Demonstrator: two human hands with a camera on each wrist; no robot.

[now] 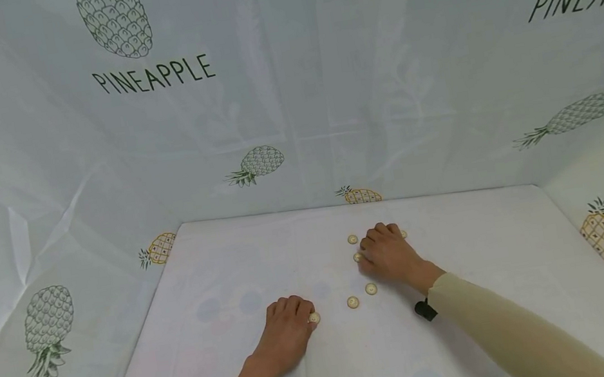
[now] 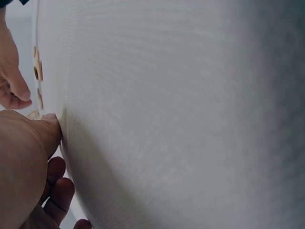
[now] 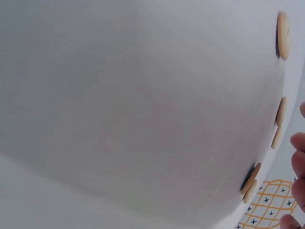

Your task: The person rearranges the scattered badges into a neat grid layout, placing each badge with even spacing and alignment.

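Observation:
At the fingertips of my left hand (image 1: 284, 333) is a round wooden button (image 1: 314, 318), pinched low over the white table. In the left wrist view the left thumb (image 2: 50, 131) is down at the tabletop, and the button itself is hidden. My right hand (image 1: 388, 255) is farther back, fingers bent, with a second button (image 1: 358, 257) right beside its thumb side. Seen from the right wrist, the right fingers (image 3: 299, 164) are raised off the surface, apart from the buttons (image 3: 281, 113) lying there.
Two more buttons, one (image 1: 353, 303) left of the other (image 1: 372, 289), lie between the hands. Another button (image 1: 352, 239) lies behind the right thumb, and one (image 1: 403, 234) peeks out past the right fingers. A pineapple-printed white sheet (image 1: 324, 100) rises behind the table (image 1: 491, 238).

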